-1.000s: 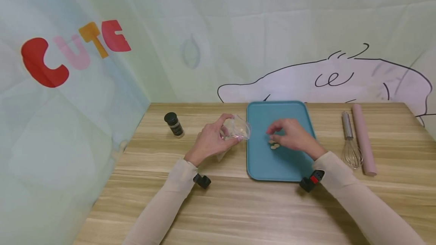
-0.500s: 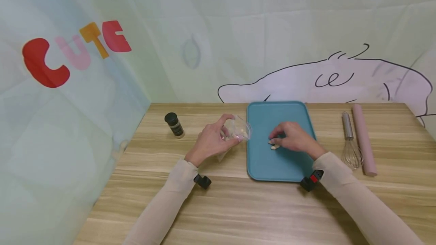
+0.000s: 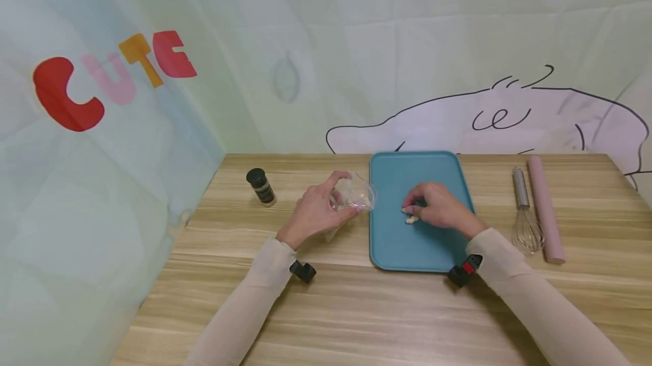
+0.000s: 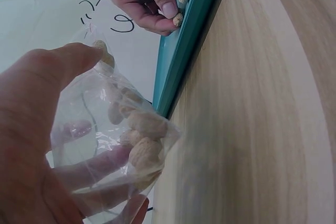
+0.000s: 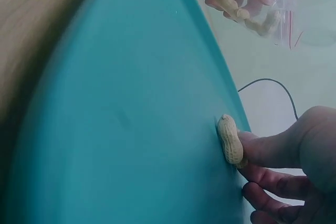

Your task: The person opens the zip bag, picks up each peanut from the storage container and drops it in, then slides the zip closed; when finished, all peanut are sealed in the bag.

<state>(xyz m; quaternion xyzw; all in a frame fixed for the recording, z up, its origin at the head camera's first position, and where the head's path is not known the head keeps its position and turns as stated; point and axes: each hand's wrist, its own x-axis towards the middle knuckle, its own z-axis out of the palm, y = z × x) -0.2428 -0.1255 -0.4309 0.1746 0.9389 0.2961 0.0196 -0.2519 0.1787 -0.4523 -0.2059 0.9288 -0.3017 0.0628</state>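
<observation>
My left hand (image 3: 317,207) holds a clear zip bag (image 3: 360,189) by its sides, mouth spread toward the tray. Unshelled peanuts (image 4: 144,153) lie inside the bag, seen through the plastic in the left wrist view. Over the blue tray (image 3: 399,250), my right hand (image 3: 437,205) pinches a peanut (image 4: 178,20) between thumb and fingertips, low at the tray surface. Another peanut (image 5: 229,139) lies on the tray right beside the thumb, partly covering the pinched one in the right wrist view.
Left of the bag stands a seasoning bottle (image 3: 261,187) with a black lid. To the tray's right lie a whisk (image 3: 524,213) and a pink rolling pin (image 3: 545,210) on the wooden table (image 3: 326,309). A printed cloth (image 3: 305,72) hangs behind the table.
My right hand has lowered slightly to the peanuts on the tray, its fingers closing from loosely spread to a pinch. The left hand and bag stay almost still.
</observation>
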